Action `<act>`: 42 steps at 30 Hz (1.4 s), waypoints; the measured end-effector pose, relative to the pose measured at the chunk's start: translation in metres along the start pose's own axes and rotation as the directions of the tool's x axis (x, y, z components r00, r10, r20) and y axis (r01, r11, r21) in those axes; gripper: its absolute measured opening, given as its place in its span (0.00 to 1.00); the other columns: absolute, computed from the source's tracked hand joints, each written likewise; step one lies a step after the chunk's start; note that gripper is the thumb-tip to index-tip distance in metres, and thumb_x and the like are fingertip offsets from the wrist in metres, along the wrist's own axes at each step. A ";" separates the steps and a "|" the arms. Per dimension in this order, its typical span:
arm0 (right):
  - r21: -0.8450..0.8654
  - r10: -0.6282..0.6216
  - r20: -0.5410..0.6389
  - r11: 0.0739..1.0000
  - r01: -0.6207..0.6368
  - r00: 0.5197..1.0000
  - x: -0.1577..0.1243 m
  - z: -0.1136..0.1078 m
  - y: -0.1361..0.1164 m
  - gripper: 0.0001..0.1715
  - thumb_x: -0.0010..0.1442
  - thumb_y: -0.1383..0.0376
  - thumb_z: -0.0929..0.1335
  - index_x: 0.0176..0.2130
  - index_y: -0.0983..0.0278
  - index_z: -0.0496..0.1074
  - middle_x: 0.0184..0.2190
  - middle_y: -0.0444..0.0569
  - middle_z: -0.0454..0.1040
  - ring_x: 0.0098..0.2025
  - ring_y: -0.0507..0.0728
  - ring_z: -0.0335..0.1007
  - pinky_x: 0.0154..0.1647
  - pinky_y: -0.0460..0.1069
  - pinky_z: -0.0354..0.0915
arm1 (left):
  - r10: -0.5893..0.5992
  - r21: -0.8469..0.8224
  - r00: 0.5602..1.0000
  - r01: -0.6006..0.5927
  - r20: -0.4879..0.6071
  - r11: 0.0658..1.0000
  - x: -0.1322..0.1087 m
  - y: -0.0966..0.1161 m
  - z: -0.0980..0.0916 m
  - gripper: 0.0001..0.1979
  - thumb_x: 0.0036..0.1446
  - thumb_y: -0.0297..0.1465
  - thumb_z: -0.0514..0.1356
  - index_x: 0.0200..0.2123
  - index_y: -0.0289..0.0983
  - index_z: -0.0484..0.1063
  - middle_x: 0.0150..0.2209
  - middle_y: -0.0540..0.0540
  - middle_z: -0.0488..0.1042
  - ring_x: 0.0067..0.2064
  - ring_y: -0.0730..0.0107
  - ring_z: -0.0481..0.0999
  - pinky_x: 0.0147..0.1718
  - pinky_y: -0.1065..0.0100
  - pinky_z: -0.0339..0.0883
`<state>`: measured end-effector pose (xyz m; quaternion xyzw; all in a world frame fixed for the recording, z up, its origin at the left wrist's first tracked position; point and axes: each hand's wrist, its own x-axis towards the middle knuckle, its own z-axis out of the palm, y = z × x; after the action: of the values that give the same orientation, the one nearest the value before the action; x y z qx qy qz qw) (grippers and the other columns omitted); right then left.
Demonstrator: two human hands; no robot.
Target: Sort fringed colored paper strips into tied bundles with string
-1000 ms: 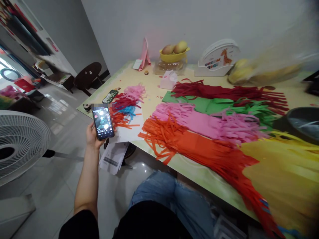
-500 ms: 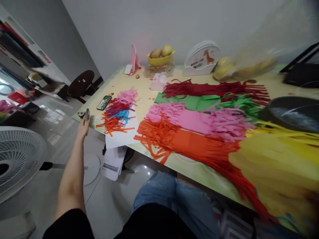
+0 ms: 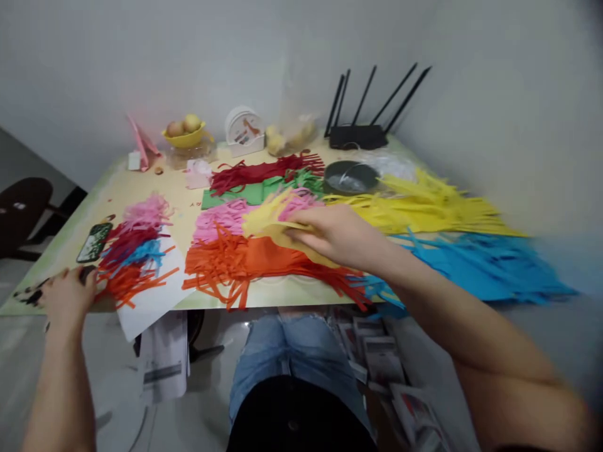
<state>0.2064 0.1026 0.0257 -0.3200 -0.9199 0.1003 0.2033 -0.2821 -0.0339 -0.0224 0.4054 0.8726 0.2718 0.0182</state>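
My right hand [image 3: 336, 235] pinches a yellow fringed paper piece [image 3: 268, 220] above the pink fringed strip [image 3: 221, 220] and the orange fringed strip [image 3: 268, 256]. My left hand [image 3: 70, 292] is at the table's front left corner, its fingers around a dark object too blurred to name. To its right, a pile of cut pink, dark red, blue and orange strips [image 3: 136, 251] lies partly on white paper [image 3: 160, 301]. Green [image 3: 240, 196] and dark red [image 3: 259, 172] fringed strips lie farther back. Yellow [image 3: 424, 210] and blue fringed paper [image 3: 490, 267] lie at the right.
A phone [image 3: 94, 243] lies near my left hand. Along the wall stand a pink stand [image 3: 144, 143], a yellow fruit bowl [image 3: 186, 135], a white holder [image 3: 245, 141] and a black router [image 3: 358, 136]. A dark round pan [image 3: 351, 177] sits in front of the router.
The view has swung to the right. My right hand has come into view with the yellow piece, now over the pink and orange strips. My left hand has lowered onto the table corner.
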 end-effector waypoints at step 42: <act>0.628 0.013 -0.143 0.774 0.081 0.990 -0.021 -0.015 0.052 0.18 0.59 0.53 0.70 0.30 0.65 0.71 0.31 0.47 0.74 0.36 0.53 0.68 0.43 0.49 0.63 | 0.892 -0.702 0.434 -0.595 0.130 0.392 -0.092 0.264 0.059 0.11 0.56 0.38 0.67 0.27 0.38 0.78 0.27 0.47 0.73 0.31 0.69 0.70 0.34 0.67 0.65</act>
<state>0.2567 0.1300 0.0162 -0.2228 -0.8218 0.3771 0.3644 -0.0207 0.0656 0.0388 0.7940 0.4198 0.3764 0.2272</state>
